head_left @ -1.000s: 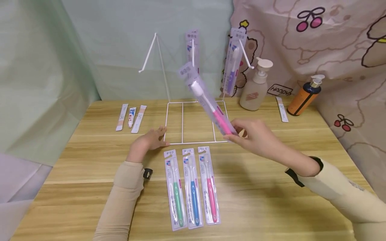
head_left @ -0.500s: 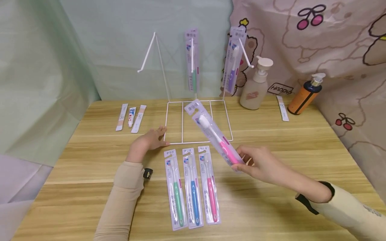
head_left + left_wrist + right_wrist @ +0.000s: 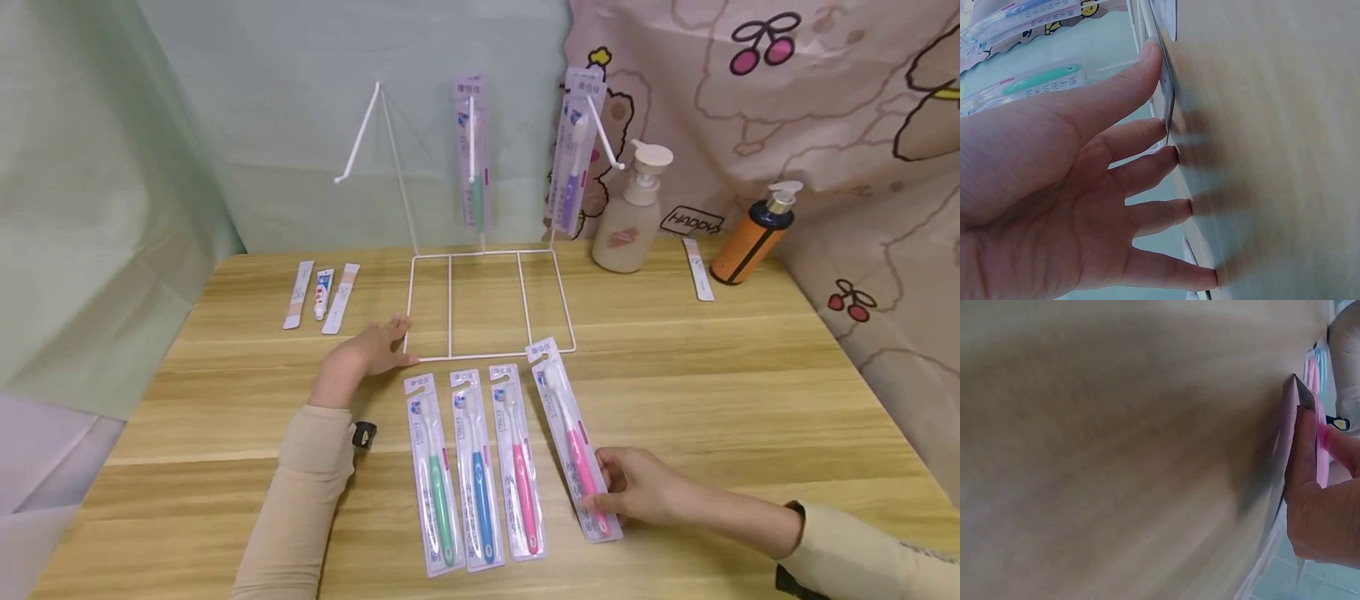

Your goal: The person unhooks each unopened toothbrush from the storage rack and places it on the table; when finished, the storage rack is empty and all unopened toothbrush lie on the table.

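Observation:
My right hand pinches the handle end of a packaged pink toothbrush, thumb on top and fingers beneath. In the right wrist view this pack is seen edge-on, low over the table. Left of it lie three more packs side by side: a pink toothbrush, a blue toothbrush and a green toothbrush. My left hand rests at the near left corner of a white wire rack. Its fingers are spread, with fingertips on the table, in the left wrist view.
Two rack hooks carry packs: a green toothbrush and a purple toothbrush. The left hook holds nothing. Sachets and a small toothpaste tube lie at left. A beige pump bottle and an orange bottle stand back right.
My right hand has brought the pink toothbrush pack from in front of the rack's middle hook down towards me, to the right of the row of packs. My left hand has stayed in place.

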The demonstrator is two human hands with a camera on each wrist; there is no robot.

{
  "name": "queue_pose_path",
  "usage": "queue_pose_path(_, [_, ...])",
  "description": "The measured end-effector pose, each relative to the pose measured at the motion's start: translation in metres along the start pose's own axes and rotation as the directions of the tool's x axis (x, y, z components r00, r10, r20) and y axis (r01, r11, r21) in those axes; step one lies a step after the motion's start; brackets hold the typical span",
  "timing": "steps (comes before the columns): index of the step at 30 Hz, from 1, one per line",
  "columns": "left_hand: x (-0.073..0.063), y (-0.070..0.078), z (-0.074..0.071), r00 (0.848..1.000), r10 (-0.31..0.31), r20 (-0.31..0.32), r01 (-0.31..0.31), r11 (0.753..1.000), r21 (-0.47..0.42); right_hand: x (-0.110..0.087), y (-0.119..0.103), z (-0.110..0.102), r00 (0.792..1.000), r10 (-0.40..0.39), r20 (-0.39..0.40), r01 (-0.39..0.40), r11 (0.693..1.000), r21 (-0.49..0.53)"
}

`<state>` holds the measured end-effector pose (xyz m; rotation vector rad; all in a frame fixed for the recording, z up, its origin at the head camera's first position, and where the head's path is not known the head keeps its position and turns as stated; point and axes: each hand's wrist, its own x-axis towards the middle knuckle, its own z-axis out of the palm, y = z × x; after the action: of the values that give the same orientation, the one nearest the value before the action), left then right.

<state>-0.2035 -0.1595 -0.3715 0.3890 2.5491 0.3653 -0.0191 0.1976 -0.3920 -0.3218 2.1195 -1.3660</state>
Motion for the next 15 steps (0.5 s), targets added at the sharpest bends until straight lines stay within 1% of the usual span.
queue_pose_path(3, [0.002,-0.002,0.002,1.000,0.001,0.004,-0.001,1.000,0.001,-0.001,0.005,0.003,0.999,0.045,0.000,-0.045,0.998,0.052])
queue_pose_path(6, [0.003,-0.003,0.002,1.000,0.005,0.001,-0.005,1.000,0.006,-0.001,0.008,0.004,0.998,0.069,-0.003,-0.068,0.995,0.071])
queue_pose_path(11, [0.004,-0.003,0.001,1.000,0.011,-0.003,-0.011,1.000,0.013,0.001,0.012,0.009,0.991,0.136,0.021,-0.137,0.982,0.129])
queue_pose_path(13, [0.004,-0.003,0.001,1.000,0.010,-0.004,-0.010,1.000,0.012,0.002,0.013,0.010,0.987,0.158,0.016,-0.159,0.979,0.130])
queue_pose_path(15, [0.004,-0.003,0.001,1.000,0.007,-0.006,-0.007,1.000,0.006,0.003,0.013,0.011,0.985,0.171,0.000,-0.170,0.979,0.109])
